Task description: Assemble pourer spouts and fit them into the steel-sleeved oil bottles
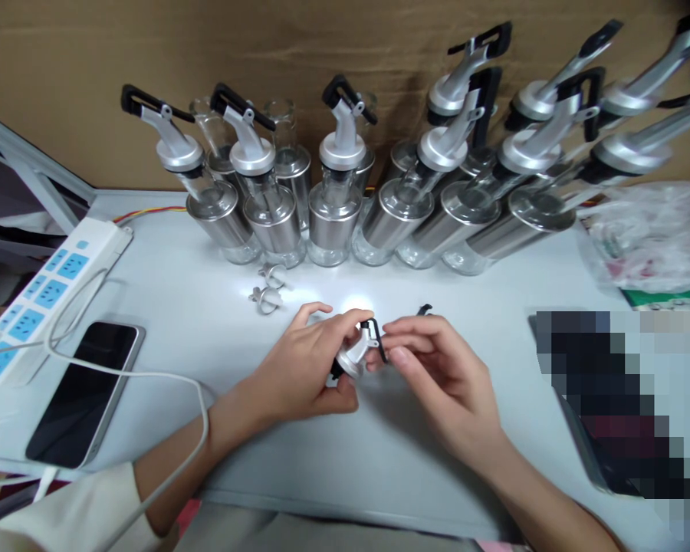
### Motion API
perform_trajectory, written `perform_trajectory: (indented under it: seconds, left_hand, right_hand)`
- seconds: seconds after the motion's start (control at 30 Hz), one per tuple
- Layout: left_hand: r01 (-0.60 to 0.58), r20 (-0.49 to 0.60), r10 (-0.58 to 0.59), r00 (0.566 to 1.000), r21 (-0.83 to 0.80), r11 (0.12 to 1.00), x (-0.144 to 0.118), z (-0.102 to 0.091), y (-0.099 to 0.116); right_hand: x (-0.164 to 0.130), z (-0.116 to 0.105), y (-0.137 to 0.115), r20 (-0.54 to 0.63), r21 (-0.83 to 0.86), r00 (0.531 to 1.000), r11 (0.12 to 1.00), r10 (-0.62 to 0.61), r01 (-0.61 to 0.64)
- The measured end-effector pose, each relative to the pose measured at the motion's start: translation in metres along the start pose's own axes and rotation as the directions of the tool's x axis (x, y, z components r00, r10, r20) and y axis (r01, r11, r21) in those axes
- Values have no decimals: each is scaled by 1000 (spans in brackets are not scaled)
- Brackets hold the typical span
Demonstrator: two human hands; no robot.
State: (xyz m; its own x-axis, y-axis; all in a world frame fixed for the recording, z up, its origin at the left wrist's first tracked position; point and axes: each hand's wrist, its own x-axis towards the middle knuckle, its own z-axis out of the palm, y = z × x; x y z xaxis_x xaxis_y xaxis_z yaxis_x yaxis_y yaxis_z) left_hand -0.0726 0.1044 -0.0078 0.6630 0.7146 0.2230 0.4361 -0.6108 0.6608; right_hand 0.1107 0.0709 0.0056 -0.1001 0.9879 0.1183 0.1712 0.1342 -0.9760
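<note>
Near the middle of the table point(379, 452), a little toward its near edge, both hands meet over one small part: a silver pourer cap point(352, 360) with a black hinged flap point(375, 340). The left hand point(302, 368) closes its grip around the silver body from the side and below, thumb and fingers wrapped so that the cap sits steady and tilted toward the other hand; that hold leaves the spout end free. The right hand point(437, 368) pinches at the black flap with its fingertips point(392, 337), a fine grip suited to a thin plastic piece and not to a load. The cap is lifted just clear of the table surface, which gives both hands room to turn it. Just behind the right hand lies another small black piece point(425, 310), apart from the fingers. Two loose metal rings point(267, 290) rest toward the far side, left of the hands, within easy reach but out from under the wrists. Along the far edge stands a row of glass and steel dispenser bottles point(333, 207), most already wearing the same kind of silver cap, some behind still open at the neck; they are pushed back against the cardboard wall point(322, 46), so the near half stays free for handwork. At the left edge a power strip point(51, 284) and a phone point(86, 391) lie joined by a white cable point(149, 376) that crosses the left forearm. A crumpled plastic bag point(649, 230) sits at the far right corner.
</note>
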Motion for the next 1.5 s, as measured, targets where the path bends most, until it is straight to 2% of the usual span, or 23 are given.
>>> perform_trajectory:
  seconds: [0.1,0.17,0.23,0.4,0.63,0.77,1.03,1.3,1.4,1.5]
  left_hand:
    - [-3,66,4,998,-19,1000,1,-1,1]
    - [-9,73,11,997,-29,1000,2,-2,1]
    - [-22,58,24,998,-34,999,2,-3,1]
    - [-18,81,23,996,-70,997,2,-5,3]
    - [-42,82,51,995,-109,993,2,-6,5]
    - [-14,136,29,990,-105,994,2,-6,5]
    - [-45,99,52,994,-73,996,2,-4,5]
    - [-40,125,41,991,-11,999,0,-3,3]
    - [-25,171,23,985,11,1000,1,-2,6]
    - [-92,198,83,977,38,995,1,0,8]
  right_hand:
    - [4,-3,4,180,228,969,950,172,-211]
    - [7,-6,6,314,307,925,899,214,-313]
    - [9,-8,6,393,344,891,862,227,-372]
    - [14,-9,3,450,372,860,826,239,-424]
    - [12,-11,6,487,425,812,725,322,-542]
    - [12,-12,4,487,416,793,702,365,-578]
    - [8,-13,4,443,252,812,817,379,-519]
    - [6,-13,1,445,183,826,867,347,-463]
    - [6,-7,1,370,150,880,915,298,-374]
    - [7,0,4,248,94,943,964,220,-250]
